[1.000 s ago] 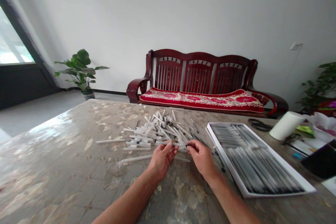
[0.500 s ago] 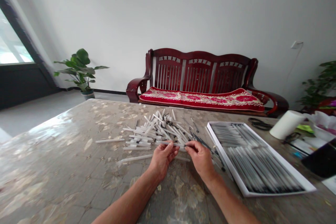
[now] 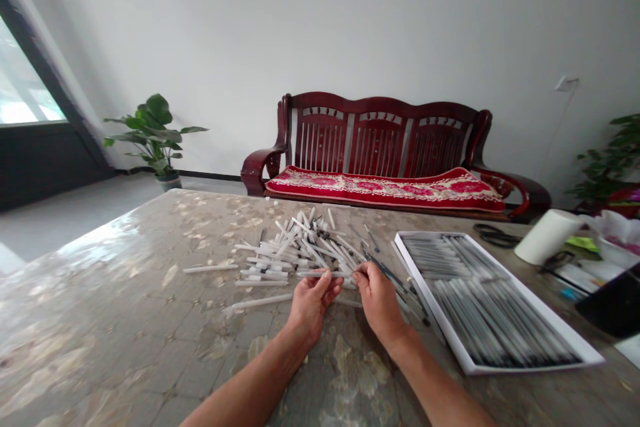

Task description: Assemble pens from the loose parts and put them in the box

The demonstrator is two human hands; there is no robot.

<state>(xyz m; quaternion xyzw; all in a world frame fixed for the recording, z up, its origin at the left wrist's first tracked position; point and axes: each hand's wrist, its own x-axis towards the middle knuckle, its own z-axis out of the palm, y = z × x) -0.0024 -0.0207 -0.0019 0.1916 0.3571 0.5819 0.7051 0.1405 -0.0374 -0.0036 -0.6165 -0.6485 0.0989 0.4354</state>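
Observation:
Between finger and thumb, my left hand (image 3: 311, 300) is closed around a slim translucent pen (image 3: 338, 274), held level over the table. My right hand (image 3: 379, 299) pinches the same pen's right end; its fingertips cover that tip. Just beyond both hands lies a loose heap of whitish pen barrels (image 3: 295, 247), some with dark parts. Thin dark refills or pens (image 3: 383, 267) are scattered to the heap's right. A single white pen (image 3: 263, 302) rests left of my left hand.
To the right, a shallow white box (image 3: 530, 369) holds rows of pens with dark ends. Past it are a white paper roll (image 3: 547, 237), black scissors (image 3: 496, 235) and a dark object (image 3: 613, 303). A red wooden bench (image 3: 383, 140) stands behind the table (image 3: 125, 320).
My right hand has turned slightly, and its fingers now wrap further over the pen's right end. My left hand keeps its hold, nearly unmoved.

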